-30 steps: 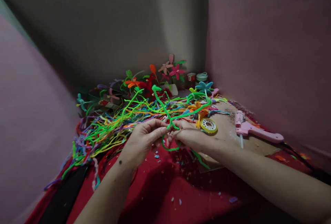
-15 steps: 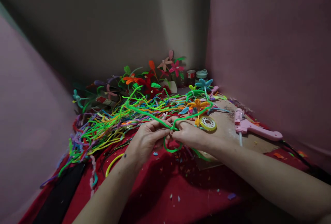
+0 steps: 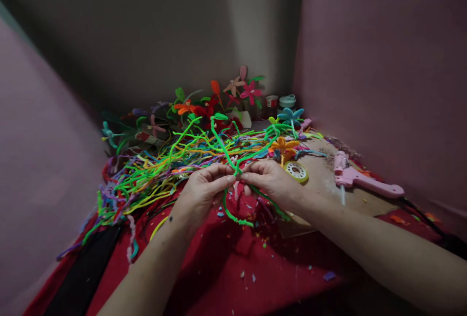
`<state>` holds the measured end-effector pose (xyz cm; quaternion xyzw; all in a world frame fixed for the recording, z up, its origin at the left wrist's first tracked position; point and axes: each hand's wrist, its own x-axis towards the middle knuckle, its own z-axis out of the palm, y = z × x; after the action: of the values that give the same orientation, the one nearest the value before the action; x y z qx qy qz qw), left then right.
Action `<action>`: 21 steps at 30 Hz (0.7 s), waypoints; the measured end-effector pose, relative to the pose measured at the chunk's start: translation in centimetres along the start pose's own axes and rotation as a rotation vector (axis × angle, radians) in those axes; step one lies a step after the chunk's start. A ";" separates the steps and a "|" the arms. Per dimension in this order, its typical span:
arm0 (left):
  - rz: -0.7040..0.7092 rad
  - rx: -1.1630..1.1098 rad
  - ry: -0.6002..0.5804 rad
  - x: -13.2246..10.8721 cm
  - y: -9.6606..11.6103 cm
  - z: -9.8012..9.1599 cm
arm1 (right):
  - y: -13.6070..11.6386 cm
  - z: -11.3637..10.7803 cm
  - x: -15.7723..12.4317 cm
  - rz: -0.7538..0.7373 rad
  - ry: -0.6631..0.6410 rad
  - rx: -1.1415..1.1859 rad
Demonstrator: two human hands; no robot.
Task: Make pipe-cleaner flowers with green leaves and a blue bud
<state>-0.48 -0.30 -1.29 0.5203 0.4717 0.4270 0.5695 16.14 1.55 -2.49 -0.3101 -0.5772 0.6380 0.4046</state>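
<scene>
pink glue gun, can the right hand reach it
Probably yes, after letting go: the right hand pinches green pipe cleaners, but nothing visible blocks the way to the pink glue gun.

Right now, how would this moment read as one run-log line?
left hand: pinching crossed green pipe cleaners | right hand: pinching them near the crossing | right side: pink hot-glue gun on cardboard

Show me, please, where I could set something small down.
The cardboard has room between the yellow reel and pink glue gun; the red cloth between the forearms bears only scattered scraps. Beyond the left hand, colourful pipe cleaners crowd densely.
</scene>
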 end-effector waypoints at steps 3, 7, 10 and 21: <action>-0.006 -0.048 0.002 0.0 -0.2 0.2 | 0.1 0.0 -0.1 0.023 -0.004 0.014; -0.028 -0.087 0.039 -0.1 -0.1 0.4 | 0.4 -0.1 -0.1 0.076 -0.025 0.073; -0.056 -0.143 0.038 0.0 0.1 0.2 | 0.6 -0.3 -0.2 0.122 -0.067 0.121; -0.119 -0.125 -0.058 -0.1 0.5 0.0 | 0.7 -0.4 -0.3 0.184 -0.123 0.217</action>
<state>-0.50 -0.32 -0.78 0.4667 0.4576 0.4060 0.6387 16.50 1.41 -3.27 -0.2766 -0.4975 0.7488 0.3395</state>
